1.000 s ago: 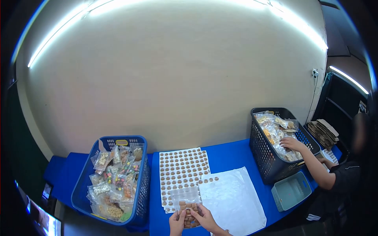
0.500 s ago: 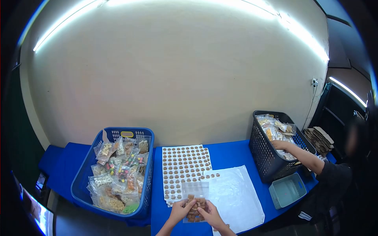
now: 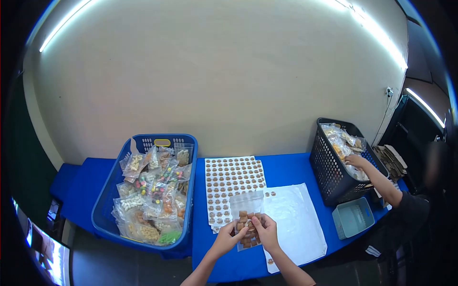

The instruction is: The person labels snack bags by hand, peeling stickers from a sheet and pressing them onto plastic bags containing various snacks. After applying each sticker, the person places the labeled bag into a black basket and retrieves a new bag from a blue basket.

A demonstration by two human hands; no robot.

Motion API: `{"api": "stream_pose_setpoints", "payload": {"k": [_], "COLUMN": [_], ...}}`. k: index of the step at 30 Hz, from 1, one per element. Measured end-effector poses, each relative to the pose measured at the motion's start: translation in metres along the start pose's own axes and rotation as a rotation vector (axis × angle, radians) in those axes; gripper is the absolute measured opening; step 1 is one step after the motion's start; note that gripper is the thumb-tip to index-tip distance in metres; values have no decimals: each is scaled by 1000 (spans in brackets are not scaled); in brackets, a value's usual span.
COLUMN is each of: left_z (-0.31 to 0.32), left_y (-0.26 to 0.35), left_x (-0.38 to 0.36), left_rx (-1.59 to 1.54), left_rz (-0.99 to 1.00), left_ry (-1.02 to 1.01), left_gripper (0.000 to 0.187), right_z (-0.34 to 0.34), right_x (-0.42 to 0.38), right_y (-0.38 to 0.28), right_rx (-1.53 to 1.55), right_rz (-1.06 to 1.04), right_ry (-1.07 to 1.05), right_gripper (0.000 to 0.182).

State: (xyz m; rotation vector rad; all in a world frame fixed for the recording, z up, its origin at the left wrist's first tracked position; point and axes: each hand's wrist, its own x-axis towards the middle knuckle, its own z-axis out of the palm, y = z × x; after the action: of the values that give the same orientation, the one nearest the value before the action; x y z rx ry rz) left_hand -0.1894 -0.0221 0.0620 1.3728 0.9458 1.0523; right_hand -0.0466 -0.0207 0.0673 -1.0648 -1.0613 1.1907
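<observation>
A clear plastic bag [image 3: 246, 205] of brown square pieces is held between both hands over the blue table. My left hand [image 3: 227, 239] grips its left side, thumb on the front. Its right side is in my right hand [image 3: 266, 232], whose thumb also presses the front. A round sticker [image 3: 249, 224] shows between the thumbs. Behind the bag lies a sheet of round stickers [image 3: 229, 178]. A mostly bare white backing sheet [image 3: 298, 224] extends to the right, partly under the bag and my right hand.
At the left stands a blue basket [image 3: 101, 202] of filled bags. A black basket [image 3: 329, 178] of more bags is at the right, with a co-worker's hand [image 3: 358, 162] in it. A grey-green bin [image 3: 353, 219] and stacked cardboard [image 3: 391, 159] are nearby.
The view has shifted down, so baskets and sheets appear higher. Both hands and the bag are higher and slightly to the right in view. The co-worker's hand stays in the black basket.
</observation>
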Motion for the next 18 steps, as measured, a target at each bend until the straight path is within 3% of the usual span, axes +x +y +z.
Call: {"api": "stream_pose_setpoints", "payload": {"k": [4, 7, 11, 14, 18], "left_z": [-10, -15, -12, -16, -23], "left_y": [0, -20, -40, -43, -26], "left_x": [-6, -3, -5, 2, 8], "left_rx": [-123, -40, -290, -220, -202], "left_rz": [-15, -26, -84, 14, 56], "left_ry": [112, 212, 272, 476, 468], "left_gripper": [28, 26, 23, 20, 19], "right_z": [16, 18, 14, 11, 0], "right_x": [8, 10, 8, -5, -22], "right_y": [4, 2, 31, 45, 40], "right_rx": [63, -64, -74, -40, 6], "right_rz": [74, 150, 106, 197, 202], "right_ry": [-95, -224, -260, -265, -315], "right_gripper": [21, 24, 26, 26, 28]}}
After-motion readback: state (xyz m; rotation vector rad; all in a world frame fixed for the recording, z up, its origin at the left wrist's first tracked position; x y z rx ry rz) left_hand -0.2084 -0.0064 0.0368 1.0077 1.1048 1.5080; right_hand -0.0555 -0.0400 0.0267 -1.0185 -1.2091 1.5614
